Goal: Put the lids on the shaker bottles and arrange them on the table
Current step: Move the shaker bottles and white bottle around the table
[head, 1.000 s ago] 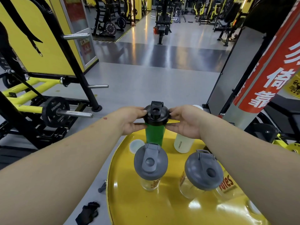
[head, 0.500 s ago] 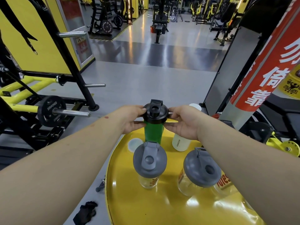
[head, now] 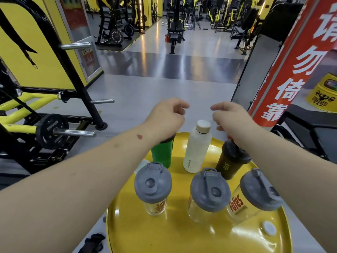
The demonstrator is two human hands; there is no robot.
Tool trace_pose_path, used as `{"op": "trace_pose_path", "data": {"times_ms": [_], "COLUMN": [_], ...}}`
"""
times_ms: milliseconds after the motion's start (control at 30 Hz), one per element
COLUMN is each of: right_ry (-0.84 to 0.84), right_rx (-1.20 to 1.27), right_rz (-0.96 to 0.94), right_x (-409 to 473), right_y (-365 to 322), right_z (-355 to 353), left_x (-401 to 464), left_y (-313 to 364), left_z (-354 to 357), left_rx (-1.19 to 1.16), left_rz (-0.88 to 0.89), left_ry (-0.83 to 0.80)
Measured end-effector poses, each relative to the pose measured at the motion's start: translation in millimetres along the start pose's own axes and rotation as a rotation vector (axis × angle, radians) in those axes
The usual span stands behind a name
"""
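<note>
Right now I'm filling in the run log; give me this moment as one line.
left hand: open, empty | right hand: open, empty | green shaker: on yellow table, lid mostly hidden | three grey-lidded shakers: front row

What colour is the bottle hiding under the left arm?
Green. The green bottle shows best in the head view, standing on the yellow table behind the grey-lidded shakers.

Both forearms are bare and sleeveless, with a small red mark near the left wrist.

Yellow table — six bottles (all capped).
</note>
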State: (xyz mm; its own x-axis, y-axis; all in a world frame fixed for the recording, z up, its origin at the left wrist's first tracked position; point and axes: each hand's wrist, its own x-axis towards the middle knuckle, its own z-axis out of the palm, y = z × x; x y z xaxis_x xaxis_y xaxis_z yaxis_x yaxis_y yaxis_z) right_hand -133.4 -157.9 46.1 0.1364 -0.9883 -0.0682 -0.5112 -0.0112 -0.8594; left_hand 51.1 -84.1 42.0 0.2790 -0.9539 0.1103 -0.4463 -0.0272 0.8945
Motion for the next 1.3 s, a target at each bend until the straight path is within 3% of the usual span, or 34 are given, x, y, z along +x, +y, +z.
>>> {"op": "trace_pose_path", "data": {"times_ms": [100,200,500,700,967,1100,1200,1300], "right_ry": [-0.232,-0.292,-0.329,-0.373,-0.398,-0.286,-0.149,-0.038], "right_rx": [-0.144,-0.177,-0.298,-0.284,-0.295,-0.236,-0.118,-0.012], "right_rz": [-0.012,-0.104,-0.242,-0.235,-0.186,-0.094,-0.019,0.066], "right_x": [3,1,4,10,13,18,26,30], "right_y": [19,27,43,48,54,55,57,66], "right_z": [2,5,11,6,2,-17,-40,-62], "left_x": [-2,0,6,4,3,-4,-16,-32], "left_y": [-2,-5,-26,-31,-24,-15,-1,18], "left_z": [26,43,68,73,75,73,74,81], "left_rx": [0.253,0.381,0.452,0.368,0.422,0.497,0.434,0.31], "left_rz": [-0.006,-0.022,-0.108,-0.135,-0.129,-0.175,-0.23,-0.127], "left_ry": [-0.231,-0.309,-0.224,-0.148,-0.176,-0.187,-0.075,0.002]}}
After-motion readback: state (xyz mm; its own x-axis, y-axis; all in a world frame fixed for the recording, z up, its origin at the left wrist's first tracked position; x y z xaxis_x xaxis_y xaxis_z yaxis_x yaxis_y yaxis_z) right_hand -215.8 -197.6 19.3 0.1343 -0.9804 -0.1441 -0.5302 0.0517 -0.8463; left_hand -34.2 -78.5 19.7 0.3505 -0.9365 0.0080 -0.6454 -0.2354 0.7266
